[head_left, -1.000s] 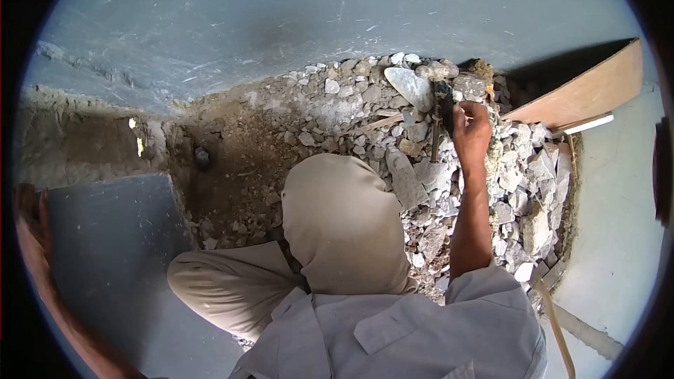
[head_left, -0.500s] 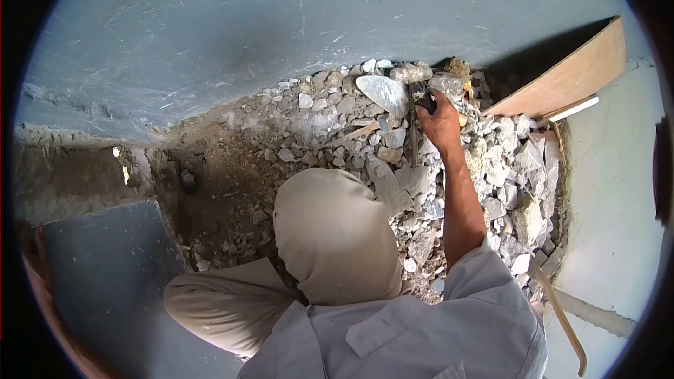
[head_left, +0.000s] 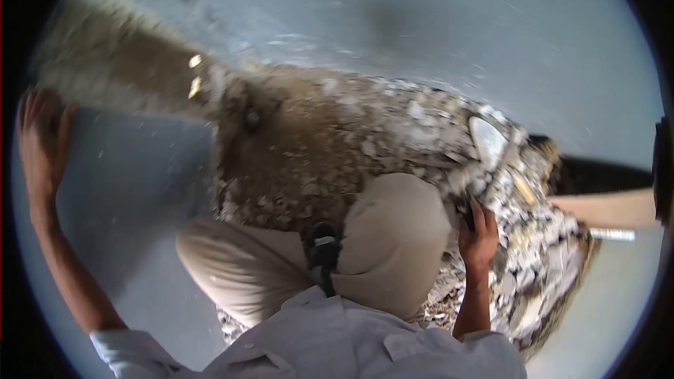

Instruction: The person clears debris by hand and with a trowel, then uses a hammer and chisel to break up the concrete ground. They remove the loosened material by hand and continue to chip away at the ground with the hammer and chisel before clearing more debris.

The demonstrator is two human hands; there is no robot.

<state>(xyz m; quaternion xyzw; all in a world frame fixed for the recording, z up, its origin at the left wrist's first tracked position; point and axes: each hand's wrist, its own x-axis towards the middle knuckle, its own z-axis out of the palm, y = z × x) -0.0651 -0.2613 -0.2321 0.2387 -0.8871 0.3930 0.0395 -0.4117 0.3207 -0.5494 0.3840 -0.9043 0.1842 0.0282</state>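
Note:
My right hand [head_left: 479, 240] is closed round a dark handle [head_left: 468, 214] beside my right knee, over the rubble; the rest of that tool is blurred. The pale trowel blade [head_left: 489, 142] lies on the broken stones above it, apart from the hand. At the far left, my left hand [head_left: 43, 142] rests at the edge of the grey panel [head_left: 133, 168] with its fingers apart, holding nothing visible.
Broken stones [head_left: 540, 267] fill the right side. Brown dirt [head_left: 295, 133] lies in the middle below a grey wall [head_left: 421, 21]. A wooden board [head_left: 611, 207] stands at the right. My shoe [head_left: 323, 245] shows between my knees.
The view has swung, shifting the rubble and trowel blade rightward. My right hand has come back toward my knee with the dark handle. My left hand now shows fully at the panel's edge.

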